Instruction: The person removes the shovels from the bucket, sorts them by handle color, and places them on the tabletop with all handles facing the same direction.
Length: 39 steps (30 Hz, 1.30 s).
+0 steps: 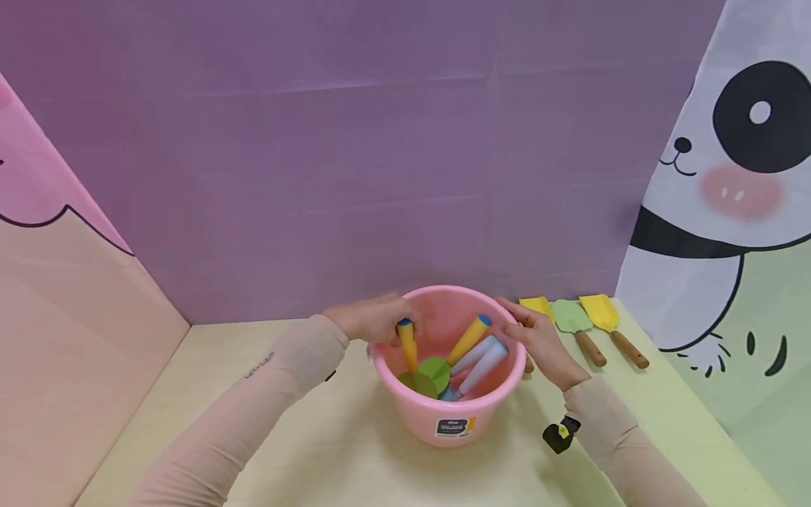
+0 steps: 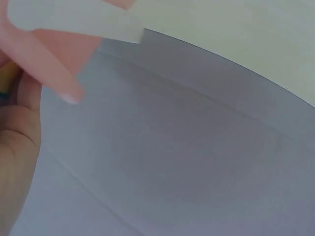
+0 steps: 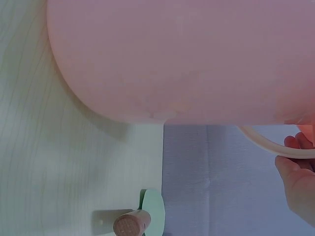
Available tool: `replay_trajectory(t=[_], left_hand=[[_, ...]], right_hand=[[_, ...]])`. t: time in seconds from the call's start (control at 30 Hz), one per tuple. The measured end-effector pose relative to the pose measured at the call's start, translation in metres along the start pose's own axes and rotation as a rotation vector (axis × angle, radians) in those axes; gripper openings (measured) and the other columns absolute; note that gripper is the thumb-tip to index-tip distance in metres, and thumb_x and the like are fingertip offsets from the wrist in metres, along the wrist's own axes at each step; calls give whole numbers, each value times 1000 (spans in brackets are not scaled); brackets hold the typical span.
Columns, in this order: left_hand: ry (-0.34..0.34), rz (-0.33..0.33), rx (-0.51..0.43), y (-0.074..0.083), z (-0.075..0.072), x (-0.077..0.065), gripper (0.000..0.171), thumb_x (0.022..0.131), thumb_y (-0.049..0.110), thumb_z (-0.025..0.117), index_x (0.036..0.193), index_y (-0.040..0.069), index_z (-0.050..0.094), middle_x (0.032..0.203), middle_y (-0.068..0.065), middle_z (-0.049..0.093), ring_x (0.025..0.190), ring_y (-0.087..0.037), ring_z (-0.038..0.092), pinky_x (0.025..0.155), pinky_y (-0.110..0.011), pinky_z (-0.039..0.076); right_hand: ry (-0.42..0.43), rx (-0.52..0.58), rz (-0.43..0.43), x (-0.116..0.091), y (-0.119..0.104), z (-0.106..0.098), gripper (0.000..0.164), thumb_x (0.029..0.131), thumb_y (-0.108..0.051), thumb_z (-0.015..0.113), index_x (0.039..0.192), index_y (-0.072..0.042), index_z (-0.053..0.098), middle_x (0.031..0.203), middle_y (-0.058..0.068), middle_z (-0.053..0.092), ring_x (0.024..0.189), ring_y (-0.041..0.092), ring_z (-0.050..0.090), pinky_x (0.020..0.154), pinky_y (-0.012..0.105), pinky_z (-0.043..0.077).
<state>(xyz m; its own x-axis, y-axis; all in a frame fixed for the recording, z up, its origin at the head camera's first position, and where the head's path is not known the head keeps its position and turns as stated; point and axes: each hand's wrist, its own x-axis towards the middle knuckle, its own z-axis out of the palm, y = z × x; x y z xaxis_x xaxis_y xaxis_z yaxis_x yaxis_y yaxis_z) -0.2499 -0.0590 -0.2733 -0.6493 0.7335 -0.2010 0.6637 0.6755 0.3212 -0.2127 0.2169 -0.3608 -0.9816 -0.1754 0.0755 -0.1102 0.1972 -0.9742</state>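
Observation:
A pink bucket (image 1: pixel 413 415) stands on the pale table, with a label on its front. In the head view my left hand (image 1: pixel 374 318) is curled over the left rim, close beside the yellow handle (image 1: pixel 409 348) of a toy shovel with a green scoop. One left finger (image 2: pixel 56 81) lies outside the wall. Opposite it, my right hand (image 1: pixel 538 345) grips the right rim, thumb on the inner side. The right wrist view shows a pale curved band (image 3: pixel 266 142) at those fingers. Inside the bucket are another yellow-handled shovel (image 1: pixel 467 341) and light-blue-handled tools (image 1: pixel 484 366).
To the right of the bucket lie shovels with wooden handles: a yellow one (image 1: pixel 598 312), a pale green one (image 1: pixel 570 317) and another yellow one (image 1: pixel 537 305) partly behind the right hand. A purple wall (image 1: pixel 380 176) closes the back. Printed panels (image 1: pixel 709 296) flank the table (image 1: pixel 285 422).

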Motion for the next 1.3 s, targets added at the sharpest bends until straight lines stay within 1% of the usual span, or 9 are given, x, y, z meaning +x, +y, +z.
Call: replay_trajectory(t=[0.2, 0.37, 0.47, 0.7, 0.83, 0.97, 1.1, 1.2, 1.3], left_hand=[[7, 7, 17, 0, 1, 0, 33, 72, -11, 64, 87, 18, 69, 84, 6, 62, 81, -14, 54, 57, -19, 51], [1, -10, 10, 2, 1, -1, 31, 71, -10, 65, 87, 17, 70, 84, 6, 62, 83, -15, 53, 55, -19, 51], [14, -3, 9, 4, -3, -2, 32, 70, -12, 65, 87, 15, 71, 82, 6, 62, 79, -15, 54, 55, -19, 51], [98, 110, 32, -1, -16, -9, 27, 69, -10, 67, 84, 11, 70, 77, 5, 64, 71, -13, 52, 61, -19, 49], [126, 131, 34, -6, -19, -16, 21, 71, -3, 71, 86, 12, 71, 79, 5, 65, 71, -11, 52, 64, -19, 47], [160, 116, -6, -11, -18, -24, 19, 72, 3, 74, 87, 13, 72, 80, 6, 65, 73, -11, 52, 65, -19, 48], [242, 161, -42, -18, -16, -31, 17, 70, 5, 75, 85, 12, 72, 78, 5, 66, 71, -10, 52, 64, -19, 48], [302, 191, -92, -24, -15, -38, 17, 69, 4, 76, 84, 11, 72, 78, 5, 67, 68, -10, 53, 62, -21, 49], [341, 179, -149, -28, -17, -47, 18, 69, 5, 76, 84, 14, 73, 78, 5, 68, 67, -10, 54, 61, -22, 49]], right_hand=[[-3, 9, -21, -1, 0, -1, 54, 92, -21, 51, 142, -10, 35, 143, 12, 39, 125, 29, 43, 88, 18, 45], [-1, 1, -16, 0, 0, -1, 52, 92, -20, 50, 141, -12, 36, 141, 11, 41, 122, 25, 45, 88, 19, 45], [5, -6, -10, 0, 0, -1, 51, 92, -19, 49, 141, -13, 37, 140, 10, 43, 120, 25, 46, 88, 21, 46], [10, -12, -7, 2, 1, -1, 53, 92, -22, 50, 142, -13, 36, 141, 10, 41, 124, 28, 44, 92, 28, 46], [12, -15, -4, 4, 2, 0, 53, 92, -23, 50, 142, -14, 35, 142, 10, 41, 124, 29, 44, 94, 33, 46], [13, -2, 0, 5, 3, 1, 53, 92, -23, 50, 142, -15, 36, 142, 9, 42, 123, 29, 45, 92, 30, 47], [11, 6, 8, 5, 3, 2, 52, 92, -21, 50, 142, -16, 37, 141, 8, 42, 122, 27, 46, 89, 25, 48], [6, 0, 6, 5, 3, 2, 52, 91, -21, 49, 142, -15, 36, 141, 10, 42, 121, 27, 46, 89, 25, 47], [8, 1, 1, 6, 3, 3, 52, 91, -20, 49, 142, -15, 36, 141, 10, 42, 121, 28, 46, 91, 27, 47]])
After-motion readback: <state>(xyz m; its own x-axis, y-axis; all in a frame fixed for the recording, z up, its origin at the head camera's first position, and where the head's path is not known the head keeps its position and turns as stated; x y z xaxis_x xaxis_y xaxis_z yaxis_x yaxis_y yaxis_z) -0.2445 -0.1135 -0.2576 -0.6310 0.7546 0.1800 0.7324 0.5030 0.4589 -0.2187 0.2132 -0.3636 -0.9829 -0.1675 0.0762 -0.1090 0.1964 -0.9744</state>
